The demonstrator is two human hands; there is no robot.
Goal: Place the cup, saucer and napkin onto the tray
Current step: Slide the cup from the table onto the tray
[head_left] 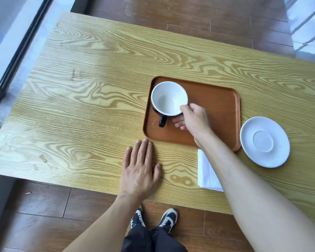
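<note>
Pinching the cup's rim, my right hand [193, 119] has its grip on the cup [168, 99] with the thumb on top and the fingers below. I think the cup sits on the tray, or is very close to it, but I cannot tell if it is fully down.

Now from big to small. The table [98, 88] carries everything. My left hand [140, 170] lies flat and loose on it, holding nothing, just beside the tray's near corner; I think it rests there to steady me. The tray [216, 110] holds only the cup, at its left end, so the right part is bare for the rest. The saucer [265, 141] waits off the tray, just beside its right edge, with nothing on it. The napkin [205, 171] lies on the table below the tray, partly under my right arm. The cup is empty inside, and its dark handle points toward me.
</note>
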